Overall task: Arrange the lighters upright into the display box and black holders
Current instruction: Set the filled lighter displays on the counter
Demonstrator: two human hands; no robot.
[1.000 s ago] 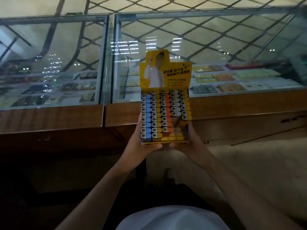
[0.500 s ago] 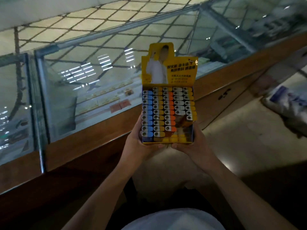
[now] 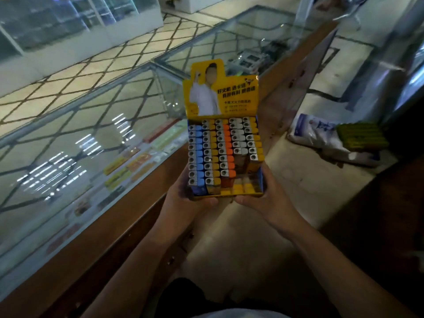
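Note:
I hold a yellow display box (image 3: pixel 238 92) in front of me, its printed lid flap standing up. My left hand (image 3: pixel 183 203) grips its lower left corner and my right hand (image 3: pixel 263 198) grips its lower right corner. Inside, several rows of lighters (image 3: pixel 220 152) stand upright with metal tops showing: blue, yellow, orange, white and yellow caps. The front right part of the box holds no lighters. No black holders are in view.
A long glass showcase (image 3: pixel 91 138) with a wooden frame runs along my left and ahead. On the floor at right lie a white plastic bag (image 3: pixel 321 136) and a yellow-green pack (image 3: pixel 362 136). More glass cabinets stand at far right.
My view has swung to the right along the counter; the bag and pack on the floor have come further into sight. Both hands keep the same grip on the box.

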